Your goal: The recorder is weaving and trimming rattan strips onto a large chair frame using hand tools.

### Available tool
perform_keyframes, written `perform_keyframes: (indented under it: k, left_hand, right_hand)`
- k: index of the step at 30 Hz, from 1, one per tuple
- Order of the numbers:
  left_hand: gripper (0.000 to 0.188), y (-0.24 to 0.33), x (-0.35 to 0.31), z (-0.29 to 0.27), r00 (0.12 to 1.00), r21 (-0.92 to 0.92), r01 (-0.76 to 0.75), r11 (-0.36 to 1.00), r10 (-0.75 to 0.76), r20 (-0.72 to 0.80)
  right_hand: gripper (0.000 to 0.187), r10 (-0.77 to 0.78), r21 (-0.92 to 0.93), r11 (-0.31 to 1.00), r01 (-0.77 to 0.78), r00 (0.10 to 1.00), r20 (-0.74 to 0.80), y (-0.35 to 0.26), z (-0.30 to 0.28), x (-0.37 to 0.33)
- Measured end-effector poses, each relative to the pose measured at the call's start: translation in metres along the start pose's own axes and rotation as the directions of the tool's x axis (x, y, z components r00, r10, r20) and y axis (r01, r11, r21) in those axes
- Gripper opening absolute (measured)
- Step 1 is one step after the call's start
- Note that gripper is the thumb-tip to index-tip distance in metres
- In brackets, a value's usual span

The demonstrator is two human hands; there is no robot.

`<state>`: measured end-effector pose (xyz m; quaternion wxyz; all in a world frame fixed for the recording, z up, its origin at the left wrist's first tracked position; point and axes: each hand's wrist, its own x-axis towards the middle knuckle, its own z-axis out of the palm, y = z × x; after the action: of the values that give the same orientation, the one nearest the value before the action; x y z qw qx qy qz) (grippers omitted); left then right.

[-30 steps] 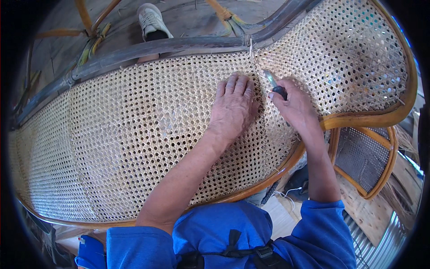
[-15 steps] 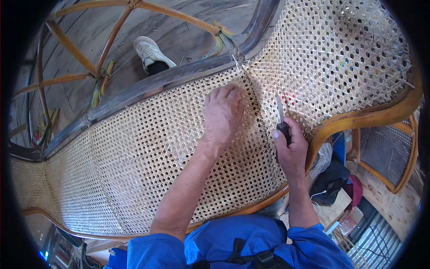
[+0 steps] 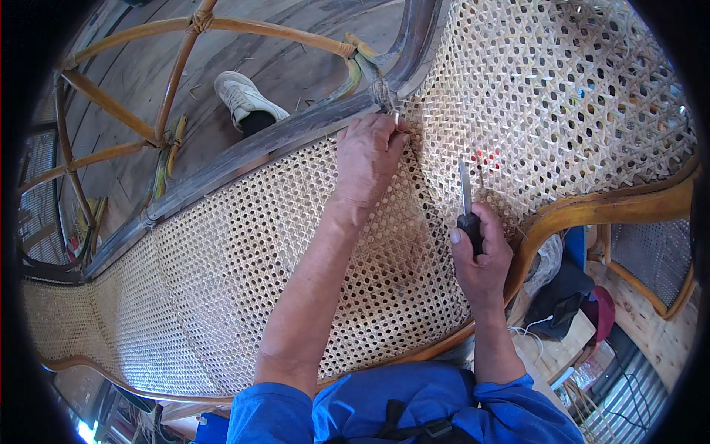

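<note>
A long woven cane panel (image 3: 244, 259) stretches across the view, set in a dark curved rattan frame (image 3: 251, 152). My left hand (image 3: 366, 159) lies on the weave by the frame's bend, its fingertips pinching a thin cane strand (image 3: 397, 118) at the edge. My right hand (image 3: 481, 255) is lower and to the right, closed around the black handle of a knife (image 3: 466, 200) whose narrow blade points up over the weave. Blue sleeves cover both of my upper arms at the bottom.
A white shoe (image 3: 244, 100) of another person rests on the plank floor beyond the frame. Rattan spokes (image 3: 111, 103) fan out at upper left. At right are a curved orange-brown rattan arm (image 3: 592, 207), dark cloth and a white cable (image 3: 555, 303).
My left hand slid up the weave to the frame's edge and took hold of a strand. My right hand with the knife dropped lower. The view has drifted across the panel.
</note>
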<state>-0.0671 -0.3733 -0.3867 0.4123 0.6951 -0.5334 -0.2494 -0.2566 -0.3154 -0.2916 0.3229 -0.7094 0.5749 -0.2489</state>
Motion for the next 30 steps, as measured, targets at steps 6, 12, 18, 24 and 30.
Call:
perform_keyframes:
  k: [6,12,18,24,30]
  left_hand:
    - [0.011,-0.009,0.008,-0.002,0.998,-0.165,-0.048,0.985,0.054,0.037]
    - [0.011,-0.011,0.015,-0.002,0.999,-0.225,-0.009,0.974,0.017,0.034]
    - [0.014,-0.013,0.021,0.005,0.999,-0.139,0.001,0.99,-0.008,-0.05]
    - [0.018,0.021,0.026,-0.034,0.922,-0.391,0.317,0.864,-0.377,-0.086]
    - [0.013,0.039,0.026,-0.054,0.914,-0.035,-0.193,0.98,0.167,-0.371]
  right_hand:
    - [0.035,-0.009,-0.017,1.0,0.009,1.0,-0.005,-0.001,0.0,0.0]
    - [0.035,-0.013,0.015,1.0,0.013,1.0,-0.021,0.008,0.003,-0.003]
    - [0.036,-0.021,0.0,1.0,0.021,0.999,-0.029,0.005,0.006,-0.003]
    - [0.036,-0.034,-0.009,0.999,0.034,0.999,-0.019,0.008,0.003,-0.003]
    - [0.036,-0.08,-0.03,0.996,0.079,0.996,-0.042,0.011,0.002,-0.003]
